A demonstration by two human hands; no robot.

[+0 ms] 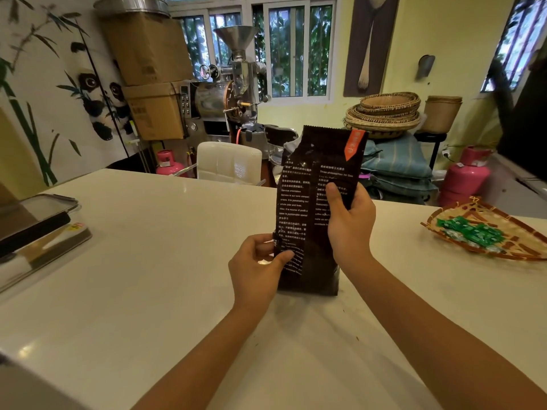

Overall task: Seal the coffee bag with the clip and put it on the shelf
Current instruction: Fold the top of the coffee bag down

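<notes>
A tall dark brown foil coffee bag with white printed text and an orange tag stands upright on the white glossy countertop at the centre of the frame. The right hand grips the bag's right edge at mid-height, thumb across the front. The left hand pinches its lower left edge between thumb and fingers.

Glossy foil bag, polished countertop
</notes>
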